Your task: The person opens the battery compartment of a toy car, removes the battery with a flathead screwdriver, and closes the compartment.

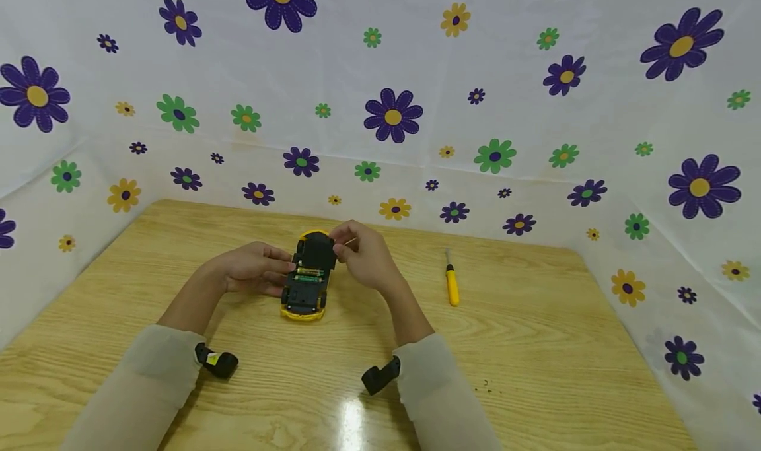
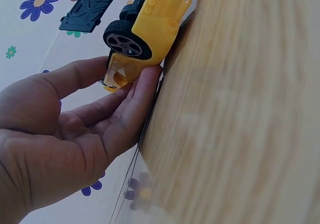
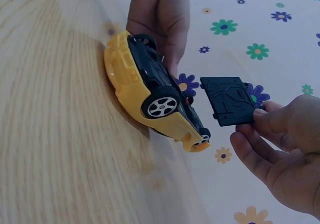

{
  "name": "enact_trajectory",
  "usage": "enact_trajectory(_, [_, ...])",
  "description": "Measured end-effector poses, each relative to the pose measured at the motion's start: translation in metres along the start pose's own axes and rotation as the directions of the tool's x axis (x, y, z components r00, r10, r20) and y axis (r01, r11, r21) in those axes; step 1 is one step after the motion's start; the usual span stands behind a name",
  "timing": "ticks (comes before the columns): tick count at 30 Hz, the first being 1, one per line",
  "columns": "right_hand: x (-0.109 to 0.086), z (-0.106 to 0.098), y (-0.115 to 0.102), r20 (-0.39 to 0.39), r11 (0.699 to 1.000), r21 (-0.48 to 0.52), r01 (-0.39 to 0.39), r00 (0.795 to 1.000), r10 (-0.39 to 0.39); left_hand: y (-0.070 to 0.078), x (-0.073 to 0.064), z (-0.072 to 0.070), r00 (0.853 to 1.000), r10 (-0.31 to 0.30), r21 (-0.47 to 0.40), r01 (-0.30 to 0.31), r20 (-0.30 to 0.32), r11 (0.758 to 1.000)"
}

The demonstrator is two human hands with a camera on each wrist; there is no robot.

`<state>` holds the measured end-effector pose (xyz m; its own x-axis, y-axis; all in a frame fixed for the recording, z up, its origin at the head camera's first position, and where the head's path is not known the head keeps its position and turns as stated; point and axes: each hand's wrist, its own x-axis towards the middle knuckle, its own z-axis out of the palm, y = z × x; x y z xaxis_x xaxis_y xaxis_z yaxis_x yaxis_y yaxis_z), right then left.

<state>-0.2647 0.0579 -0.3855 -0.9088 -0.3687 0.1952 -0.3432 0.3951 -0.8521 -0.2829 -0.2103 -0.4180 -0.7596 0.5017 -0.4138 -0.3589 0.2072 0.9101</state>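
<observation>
A yellow toy car lies upside down with its black underside facing up. My left hand grips its side, thumb along the upper edge and fingers around the yellow body. Batteries show in the open compartment at the middle of the underside. A flat black battery cover is pinched by one edge between the thumb and fingers of my right hand. The right wrist view shows that cover held apart from the car; in the head view it overlaps the car's far end.
A screwdriver with a yellow handle lies on the wooden table to the right. Several tiny dark pieces are scattered near the front right. A flower-patterned white sheet stands around the table's back and sides.
</observation>
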Motion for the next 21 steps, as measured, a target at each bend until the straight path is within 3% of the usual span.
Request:
enact_trajectory(8, [0.0,-0.014,0.005,-0.028,1.0,0.017,-0.022,0.999,0.022,0.0,-0.001,0.001,1.0,0.018,0.037,-0.018,0.022,0.999])
enact_trajectory(15, [0.005,-0.026,0.02,-0.062,1.0,-0.019,0.001,0.998,-0.002,0.0,-0.003,0.001,1.0,0.015,0.053,-0.015,-0.012,0.998])
enact_trajectory(21, [0.006,-0.041,0.028,-0.065,0.999,-0.033,-0.034,0.997,0.032,0.001,-0.004,0.002,1.0,0.013,0.043,-0.013,-0.013,0.999])
